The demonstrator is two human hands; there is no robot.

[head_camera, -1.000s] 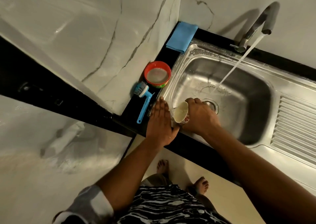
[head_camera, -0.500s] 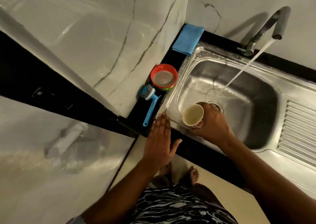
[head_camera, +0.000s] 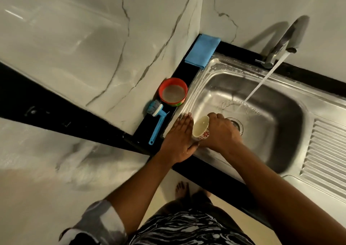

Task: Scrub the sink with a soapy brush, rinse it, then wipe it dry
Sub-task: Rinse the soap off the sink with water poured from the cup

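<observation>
While the right grip clasps a cup beside the flat, released left grip, rinsing seems underway; wiping is not yet done.

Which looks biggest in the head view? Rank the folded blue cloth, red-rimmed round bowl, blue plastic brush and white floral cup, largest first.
1. Folded blue cloth.
2. Red-rimmed round bowl and blue plastic brush: unsure, the brush is longer but slimmer.
3. White floral cup, partly hidden by the right hand.
</observation>
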